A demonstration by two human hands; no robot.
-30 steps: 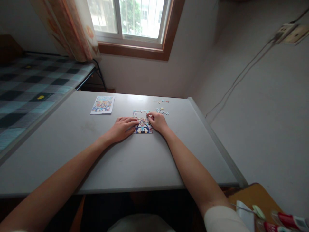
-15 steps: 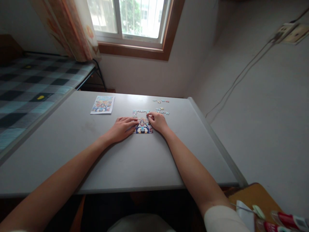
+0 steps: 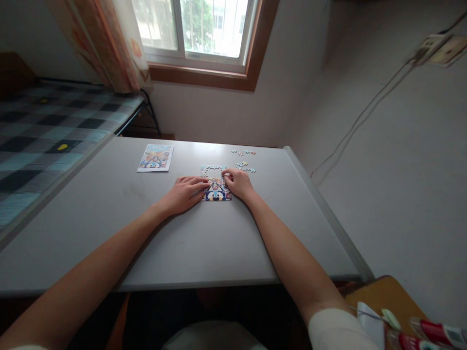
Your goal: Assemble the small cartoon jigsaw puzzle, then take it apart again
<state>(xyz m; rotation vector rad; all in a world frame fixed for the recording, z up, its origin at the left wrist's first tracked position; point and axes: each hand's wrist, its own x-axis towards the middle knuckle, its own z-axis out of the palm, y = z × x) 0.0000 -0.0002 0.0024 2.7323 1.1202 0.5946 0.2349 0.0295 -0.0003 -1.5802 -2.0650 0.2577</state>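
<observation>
- on my feed the left arm [image 3: 105,262] comes in from the lower left corner, bare and almost straight, slanting inward across the tabletop [image 3: 193,253].
- i have the left hand [image 3: 186,194] palm down, back of the hand up, pointing to the right; its fingers [image 3: 198,180] are stretched out and loose, closed on nothing that i can see, with the tips over the left edge of the puzzle [image 3: 216,195].
- the right arm [image 3: 284,248] reaches in from the lower right, pale sleeve [image 3: 337,328] ending near the elbow, forearm angled inward to the puzzle.
- i see the right hand [image 3: 240,183] turned to the left, fingers bent, index finger and thumb brought near each other at the puzzle's right side; i cannot tell whether a piece is pinched there.
- the puzzle lies flat on the tabletop between both hands, its near part filled in, a gap in its far part inside the border.
- loose pieces [image 3: 252,170] lie just beyond the right hand, with another row [image 3: 248,152] farther back.
- i also have a printed sheet [image 3: 155,158] flat on the tabletop, beyond the left hand and apart from it.
</observation>
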